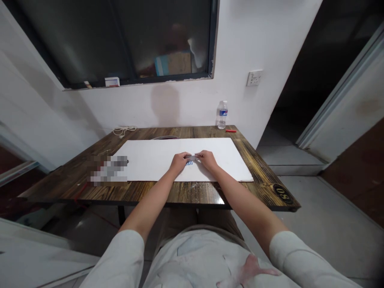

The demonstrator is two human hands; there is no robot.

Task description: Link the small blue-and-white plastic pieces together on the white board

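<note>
Both hands meet over a white board (150,160) that lies on the wooden table. My left hand (181,159) is closed, its fingertips pinching one end of a small, flat, greyish-white piece (193,158). The other end sits in the closed fingertips of my right hand (207,159). Its exact kind is too small to make out. Just below it, beside my left fingers, a small blue outlined shape (189,163) shows against the board; whether it is printed or a separate thing I cannot tell.
A water bottle (222,115) and a red pen-like stick (231,131) are at the table's back right. A coiled white cord (124,130) lies back left. The board's left end is blurred out. A round plate (283,193) marks the table's (192,194) front right corner.
</note>
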